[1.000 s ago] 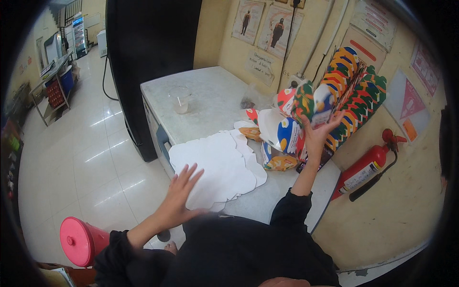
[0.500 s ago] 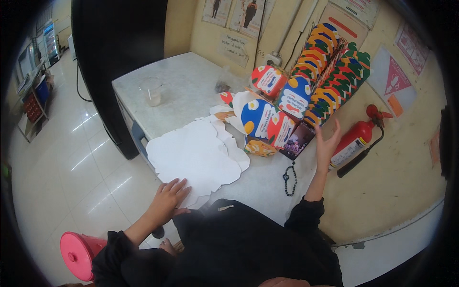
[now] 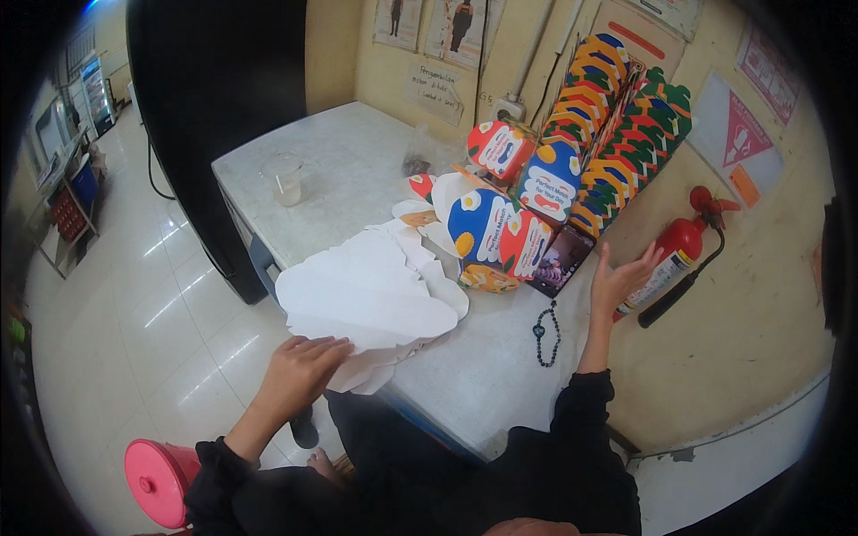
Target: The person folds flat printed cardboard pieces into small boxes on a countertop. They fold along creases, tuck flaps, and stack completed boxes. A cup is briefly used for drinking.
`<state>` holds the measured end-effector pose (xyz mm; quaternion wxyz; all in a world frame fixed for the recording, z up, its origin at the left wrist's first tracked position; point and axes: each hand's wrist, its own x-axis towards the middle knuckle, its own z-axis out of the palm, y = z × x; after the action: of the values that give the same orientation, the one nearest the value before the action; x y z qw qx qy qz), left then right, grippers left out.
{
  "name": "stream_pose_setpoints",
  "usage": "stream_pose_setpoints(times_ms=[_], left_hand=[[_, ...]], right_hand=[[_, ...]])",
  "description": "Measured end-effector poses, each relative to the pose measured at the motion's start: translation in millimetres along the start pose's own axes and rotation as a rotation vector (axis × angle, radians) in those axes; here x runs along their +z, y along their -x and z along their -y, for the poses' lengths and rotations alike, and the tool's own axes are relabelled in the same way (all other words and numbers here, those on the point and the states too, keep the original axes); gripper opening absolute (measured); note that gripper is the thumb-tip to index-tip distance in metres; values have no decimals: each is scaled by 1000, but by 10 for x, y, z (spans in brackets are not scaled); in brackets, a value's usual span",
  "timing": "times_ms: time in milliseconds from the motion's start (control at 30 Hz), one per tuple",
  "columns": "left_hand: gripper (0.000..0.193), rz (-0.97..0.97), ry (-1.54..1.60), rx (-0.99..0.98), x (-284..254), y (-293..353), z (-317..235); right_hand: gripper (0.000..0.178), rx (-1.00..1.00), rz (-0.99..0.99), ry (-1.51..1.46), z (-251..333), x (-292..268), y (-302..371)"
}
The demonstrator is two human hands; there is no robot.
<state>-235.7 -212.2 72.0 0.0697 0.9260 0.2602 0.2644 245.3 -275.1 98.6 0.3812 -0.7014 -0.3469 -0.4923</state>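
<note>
A pile of flat white die-cut card sheets (image 3: 375,281) lies on the pale table (image 3: 474,375) in front of me. My left hand (image 3: 304,368) grips the near left edge of the top sheet, whose near part is lifted and bent; the thumb is hidden. Raised by the table's right side, my right hand (image 3: 618,279) is empty with fingers spread. Close to it leans a phone (image 3: 565,261) with a dark beaded strap (image 3: 545,338). Folded food boxes printed in blue, red and yellow (image 3: 483,223) stand behind the sheets.
Two long rows of nested printed boxes, one mostly yellow (image 3: 585,112) and one greener (image 3: 639,161), lean at the wall. A red fire extinguisher (image 3: 679,241) is beyond my right hand. A clear cup (image 3: 286,188) stands far left; a pink lidded bin (image 3: 154,482) is on the floor.
My left hand has closed on the sheet's near edge and raised it, bending the card. My right hand has turned outward and sunk slightly, its fingers now pointing right.
</note>
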Motion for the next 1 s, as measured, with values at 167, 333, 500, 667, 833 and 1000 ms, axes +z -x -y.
stream_pose_setpoints(times_ms=[167,333,500,667,833,1000], left_hand=[[21,-269,116,-156,-399,-169,-207],[23,-434,127,-155,-558,-178,-357],[23,-390,92,-198,-602,-171,-427],[23,-330,43,-122,-537,-189,-456],[25,-291,70,-89,-486,-217,-467],[25,-201,138,-101,-532,-225,-511]], right_hand=[[62,-18,186,-579,789,-508,-227],[46,-270,240,-734,1412,-811,-304],[55,-494,726,-1036,1793,-1010,-323],[37,-644,933,-1142,2044,-1037,-14],[15,-667,991,-1142,1990,-958,157],[12,-732,958,-1120,1978,-982,81]])
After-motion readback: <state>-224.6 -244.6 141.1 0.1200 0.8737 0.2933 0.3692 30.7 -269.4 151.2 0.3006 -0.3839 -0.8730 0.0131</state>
